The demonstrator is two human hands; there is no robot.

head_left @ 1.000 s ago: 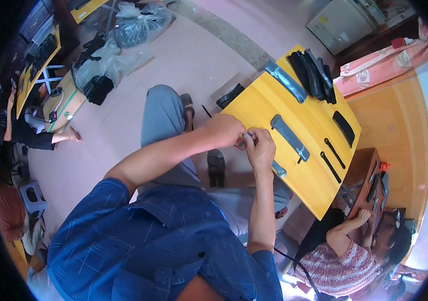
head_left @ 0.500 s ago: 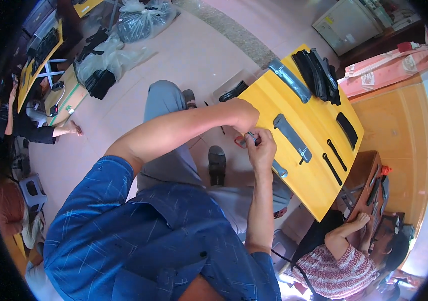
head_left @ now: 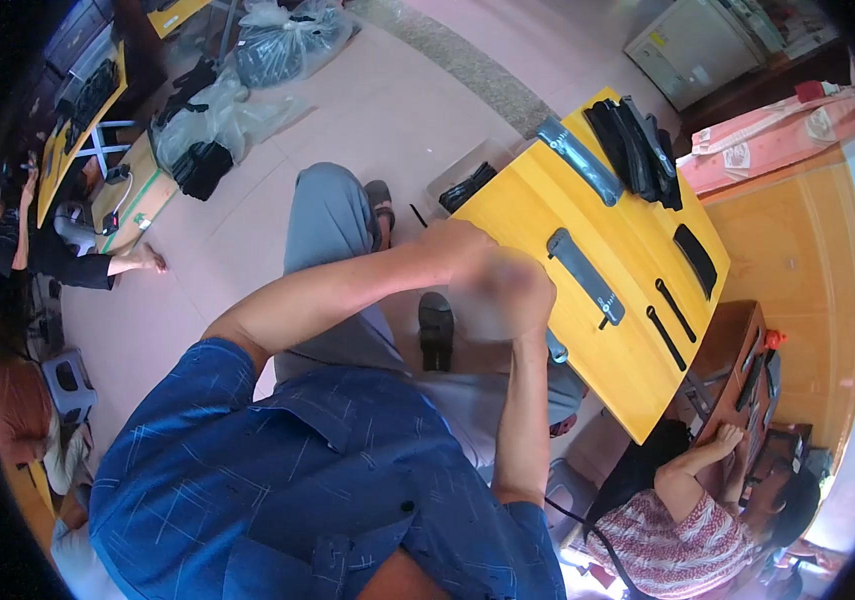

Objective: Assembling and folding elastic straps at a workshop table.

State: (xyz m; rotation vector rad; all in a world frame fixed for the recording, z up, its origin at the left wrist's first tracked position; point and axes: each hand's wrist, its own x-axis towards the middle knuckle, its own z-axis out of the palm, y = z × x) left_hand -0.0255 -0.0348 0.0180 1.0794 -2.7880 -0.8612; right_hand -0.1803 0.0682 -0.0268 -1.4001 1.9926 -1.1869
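A flat, elongated dark-grey strip lies just right of the blurred fingers, whose opening and hold I cannot tell.

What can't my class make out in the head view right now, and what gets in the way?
- Head view: whatever lies between the left grip and right grip; blur covers the fingers.
- Head view: part of the small grey piece at the table edge; the right arm covers it.
- Head view: markings on the long grey piece; too small.
- Head view: the brown-clad person at far left; cut by the dark rim.
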